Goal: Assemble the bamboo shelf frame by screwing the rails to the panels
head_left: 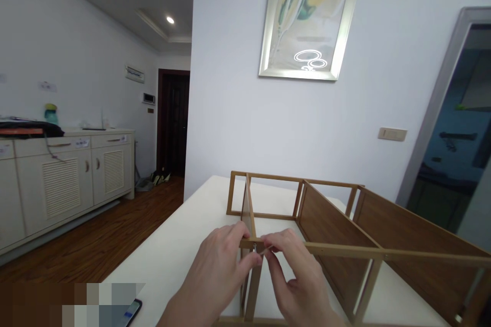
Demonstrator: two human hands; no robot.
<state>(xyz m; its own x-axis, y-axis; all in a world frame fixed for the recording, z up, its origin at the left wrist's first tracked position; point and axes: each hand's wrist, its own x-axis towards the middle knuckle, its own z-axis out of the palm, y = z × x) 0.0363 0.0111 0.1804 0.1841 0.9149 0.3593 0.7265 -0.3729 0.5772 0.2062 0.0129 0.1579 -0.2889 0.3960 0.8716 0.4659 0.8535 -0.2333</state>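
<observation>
A brown wooden shelf unit (pixel 341 250) lies on its side on a white table (pixel 184 235). My left hand (pixel 220 260) grips the top rail where a shelf board (pixel 248 207) meets it, its thumb beside a small shiny metal screw (pixel 254 248) at the joint. Close on the right, my right hand (pixel 297 273) is closed in a pinch at the same rail. A thin, light-coloured sliver shows at its fingertips near the screw; what it is I cannot make out. Both hands' fingers partly cover the joint.
Two wider shelf boards (pixel 330 214) span the frame to the right. A phone (pixel 133 311) lies at the table's lower left edge. Behind the table rises a white wall with a framed picture (pixel 307 20); a low white cabinet (pixel 61 184) stands at the left.
</observation>
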